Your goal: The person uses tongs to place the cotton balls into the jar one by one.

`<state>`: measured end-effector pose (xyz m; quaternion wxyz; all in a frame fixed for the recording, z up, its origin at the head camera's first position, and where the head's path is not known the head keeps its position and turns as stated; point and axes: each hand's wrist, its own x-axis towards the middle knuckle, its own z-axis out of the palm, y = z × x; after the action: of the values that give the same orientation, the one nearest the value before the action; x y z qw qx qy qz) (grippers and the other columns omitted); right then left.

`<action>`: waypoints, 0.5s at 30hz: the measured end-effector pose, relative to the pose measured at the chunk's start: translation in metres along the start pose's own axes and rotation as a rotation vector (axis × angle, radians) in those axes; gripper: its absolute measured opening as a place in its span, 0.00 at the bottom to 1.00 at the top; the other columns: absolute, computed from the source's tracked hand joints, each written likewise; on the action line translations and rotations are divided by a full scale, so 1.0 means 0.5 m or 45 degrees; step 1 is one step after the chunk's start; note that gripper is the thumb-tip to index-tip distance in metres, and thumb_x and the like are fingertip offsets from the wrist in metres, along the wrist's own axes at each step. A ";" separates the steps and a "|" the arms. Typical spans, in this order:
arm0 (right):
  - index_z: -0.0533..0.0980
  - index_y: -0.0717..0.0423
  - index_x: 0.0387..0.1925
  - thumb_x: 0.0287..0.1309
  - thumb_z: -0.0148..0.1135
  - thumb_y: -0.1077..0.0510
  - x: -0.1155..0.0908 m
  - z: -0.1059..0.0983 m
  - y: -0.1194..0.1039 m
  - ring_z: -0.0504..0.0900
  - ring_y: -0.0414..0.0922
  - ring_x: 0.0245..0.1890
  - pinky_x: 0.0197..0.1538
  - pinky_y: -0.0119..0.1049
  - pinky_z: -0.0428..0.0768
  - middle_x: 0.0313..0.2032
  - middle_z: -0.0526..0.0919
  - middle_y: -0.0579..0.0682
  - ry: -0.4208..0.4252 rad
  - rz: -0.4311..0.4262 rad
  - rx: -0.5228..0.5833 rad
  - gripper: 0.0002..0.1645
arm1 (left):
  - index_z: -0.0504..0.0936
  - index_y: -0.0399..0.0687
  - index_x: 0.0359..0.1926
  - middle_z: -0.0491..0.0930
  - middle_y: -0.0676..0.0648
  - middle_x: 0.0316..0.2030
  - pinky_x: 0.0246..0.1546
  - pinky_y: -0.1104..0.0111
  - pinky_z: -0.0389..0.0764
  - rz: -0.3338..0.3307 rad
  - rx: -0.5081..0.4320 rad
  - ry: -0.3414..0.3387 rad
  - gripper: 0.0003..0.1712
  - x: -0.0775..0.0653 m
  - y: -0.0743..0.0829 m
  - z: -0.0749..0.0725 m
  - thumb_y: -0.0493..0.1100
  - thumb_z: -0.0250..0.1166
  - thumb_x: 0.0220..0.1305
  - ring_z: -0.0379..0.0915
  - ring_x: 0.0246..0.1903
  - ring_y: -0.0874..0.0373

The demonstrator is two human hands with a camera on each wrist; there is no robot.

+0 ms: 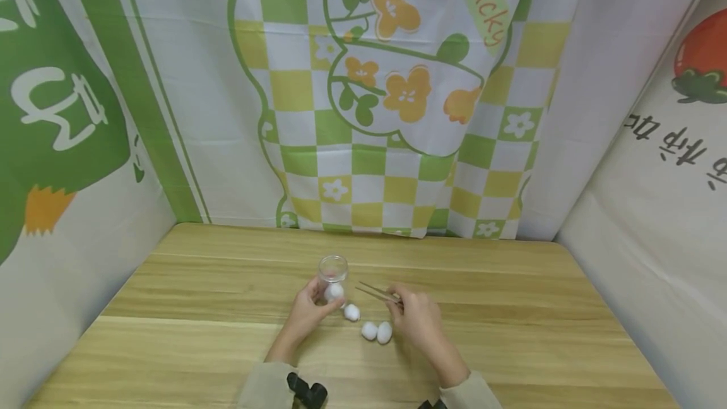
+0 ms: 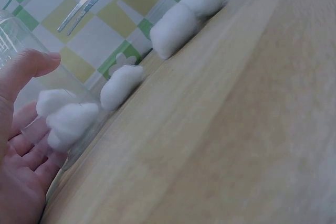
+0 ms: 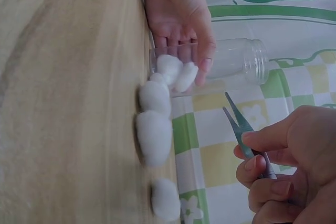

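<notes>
My left hand grips a clear open-topped jar, which stands upright on the table. Through its wall, white cotton balls show at the bottom. In my right hand is a pair of metal tweezers, pinched between thumb and fingers. Their tips are slightly apart, hold nothing, and point toward the jar from its right. One loose cotton ball lies close to the jar. Two more, a left one and a right one, sit side by side nearer my right hand.
The wooden table carries all of this. A green and yellow checked cloth hangs behind its far edge, with printed sheets on the left and right sides. Dark wrist devices sit at the sleeves.
</notes>
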<state>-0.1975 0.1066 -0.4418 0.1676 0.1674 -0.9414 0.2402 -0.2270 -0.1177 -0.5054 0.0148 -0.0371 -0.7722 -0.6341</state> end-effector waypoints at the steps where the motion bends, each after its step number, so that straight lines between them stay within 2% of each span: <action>1: 0.81 0.55 0.38 0.54 0.67 0.62 -0.001 0.002 0.000 0.61 0.30 0.14 0.15 0.20 0.56 0.14 0.77 0.44 0.000 -0.002 -0.006 0.08 | 0.67 0.38 0.65 0.74 0.35 0.61 0.67 0.50 0.71 -0.002 -0.001 -0.002 0.35 0.000 0.000 0.000 0.39 0.69 0.57 0.70 0.63 0.41; 9: 0.81 0.56 0.38 0.54 0.66 0.62 -0.009 0.008 0.000 0.61 0.30 0.13 0.15 0.17 0.53 0.15 0.79 0.45 -0.044 -0.017 -0.003 0.08 | 0.68 0.38 0.64 0.73 0.35 0.62 0.71 0.48 0.64 -0.011 -0.023 -0.014 0.35 0.000 0.004 0.000 0.39 0.69 0.57 0.67 0.66 0.40; 15: 0.81 0.58 0.38 0.55 0.66 0.62 -0.012 0.010 0.004 0.67 0.29 0.14 0.15 0.15 0.57 0.20 0.85 0.49 -0.070 -0.051 -0.003 0.08 | 0.67 0.38 0.65 0.73 0.35 0.63 0.71 0.48 0.64 -0.013 -0.028 -0.016 0.35 -0.001 0.005 0.000 0.39 0.69 0.57 0.67 0.66 0.40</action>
<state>-0.1940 0.1070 -0.4490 0.1466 0.1927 -0.9423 0.2310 -0.2265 -0.1174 -0.5030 0.0064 -0.0374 -0.7655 -0.6423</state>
